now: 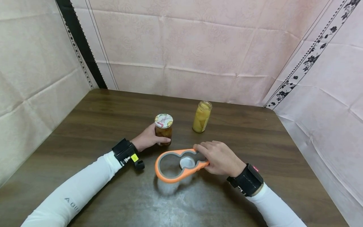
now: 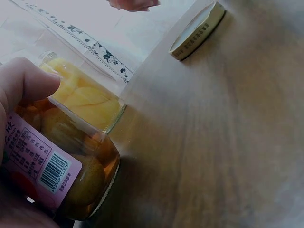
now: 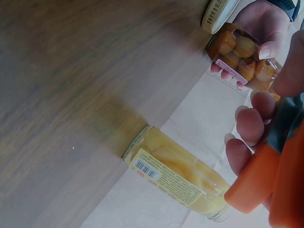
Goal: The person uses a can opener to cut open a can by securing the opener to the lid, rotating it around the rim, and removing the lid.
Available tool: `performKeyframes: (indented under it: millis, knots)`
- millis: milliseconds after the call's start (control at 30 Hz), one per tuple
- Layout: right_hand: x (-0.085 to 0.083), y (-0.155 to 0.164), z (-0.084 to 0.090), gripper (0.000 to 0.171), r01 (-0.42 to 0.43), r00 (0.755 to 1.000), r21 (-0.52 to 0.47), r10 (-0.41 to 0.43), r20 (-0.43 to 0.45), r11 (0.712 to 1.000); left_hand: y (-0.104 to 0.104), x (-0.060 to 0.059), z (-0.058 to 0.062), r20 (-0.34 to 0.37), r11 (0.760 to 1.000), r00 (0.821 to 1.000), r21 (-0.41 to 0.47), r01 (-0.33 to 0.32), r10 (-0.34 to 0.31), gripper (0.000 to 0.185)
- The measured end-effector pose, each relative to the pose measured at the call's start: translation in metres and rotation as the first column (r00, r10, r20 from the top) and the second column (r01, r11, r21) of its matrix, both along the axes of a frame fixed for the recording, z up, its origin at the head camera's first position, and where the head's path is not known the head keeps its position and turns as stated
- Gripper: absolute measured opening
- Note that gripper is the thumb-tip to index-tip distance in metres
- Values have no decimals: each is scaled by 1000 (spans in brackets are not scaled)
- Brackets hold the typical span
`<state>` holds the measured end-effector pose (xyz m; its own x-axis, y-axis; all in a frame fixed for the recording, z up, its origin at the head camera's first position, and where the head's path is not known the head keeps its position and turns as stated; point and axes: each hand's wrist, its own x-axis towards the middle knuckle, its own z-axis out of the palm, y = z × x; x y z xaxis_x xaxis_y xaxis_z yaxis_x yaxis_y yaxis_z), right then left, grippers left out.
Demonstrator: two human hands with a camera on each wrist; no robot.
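My left hand [image 1: 150, 137] grips a small glass jar of brown fruit [image 1: 163, 130] that stands on the table with a patterned lid on. In the left wrist view its pink barcode label [image 2: 45, 166] shows under my thumb [image 2: 23, 80]. My right hand [image 1: 211, 156] holds one end of an orange and grey ring-shaped jar opener [image 1: 170, 165] just in front of that jar. A loose metal lid [image 1: 187, 162] lies on the table, seen through the opener's smaller ring. An open tall jar of yellow fruit [image 1: 202, 116] stands behind, to the right.
The brown wooden table [image 1: 255, 135] is closed in by pink cloth walls [image 1: 198, 47] at the back and sides. The loose lid [image 2: 197, 31] and the tall jar [image 3: 175, 178] also show in the wrist views.
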<state>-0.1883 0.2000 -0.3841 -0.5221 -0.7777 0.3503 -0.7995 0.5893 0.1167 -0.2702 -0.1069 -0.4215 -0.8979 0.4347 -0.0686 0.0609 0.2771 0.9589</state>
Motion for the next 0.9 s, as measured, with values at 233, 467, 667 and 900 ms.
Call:
performKeyframes:
  millis: [233, 467, 667, 900]
  knots:
    - [1, 0, 0, 54, 5, 1000, -2, -5, 2, 1000, -2, 6, 1, 21, 1000, 1000, -6, 5, -5, 78]
    - [2, 0, 1, 55, 9, 1000, -1, -9, 10, 1000, -5, 13, 2, 13, 999, 1000, -22, 23, -23, 81]
    - [2, 0, 2, 54, 10, 1000, -8, -10, 22, 1000, -6, 17, 1, 15, 999, 999, -22, 38, -38, 82]
    - [2, 0, 1, 55, -13, 1000, -19, 13, 10, 1000, -7, 23, 0, 32, 998, 998, -4, 57, -57, 85]
